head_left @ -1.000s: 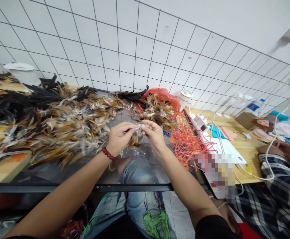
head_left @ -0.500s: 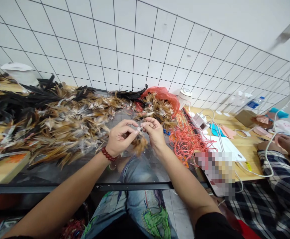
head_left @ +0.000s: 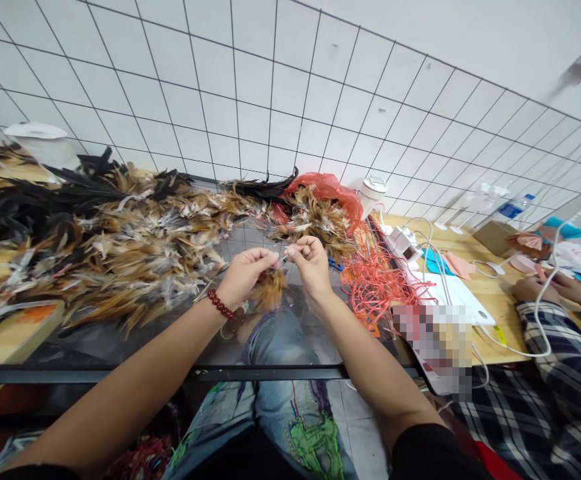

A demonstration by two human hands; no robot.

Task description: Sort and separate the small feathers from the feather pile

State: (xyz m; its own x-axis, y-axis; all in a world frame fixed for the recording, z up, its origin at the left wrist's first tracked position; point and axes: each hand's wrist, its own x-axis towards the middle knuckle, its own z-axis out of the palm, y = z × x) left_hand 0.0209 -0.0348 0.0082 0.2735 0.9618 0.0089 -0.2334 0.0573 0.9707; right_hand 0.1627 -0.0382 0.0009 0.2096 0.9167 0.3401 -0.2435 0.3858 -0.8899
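Note:
My left hand (head_left: 244, 273), a red bead bracelet at its wrist, is closed in a pinch over the glass table. A small tuft of brown feathers (head_left: 269, 291) hangs below its fingertips, held at the top. Close to its right, my right hand (head_left: 312, 268) is also closed, thumb against forefinger; a tiny pale bit shows at the fingertips, too small to name. A narrow gap parts the two hands. Left of them spreads a large pile of brown and white feathers (head_left: 145, 250), with long black feathers (head_left: 15, 207) behind.
Tangled red-orange cord (head_left: 378, 280) lies right of my hands, before a red plastic bag (head_left: 328, 190) with feathers. Nearby are a white lidded cup (head_left: 372, 195), chargers with cables (head_left: 401, 243) and a phone (head_left: 428, 360). A co-worker's hands (head_left: 545, 290) are at the far right.
My hands have drawn slightly apart; before, their fingertips met at the white top of the feather tuft. The tuft has shifted a little left with my left hand.

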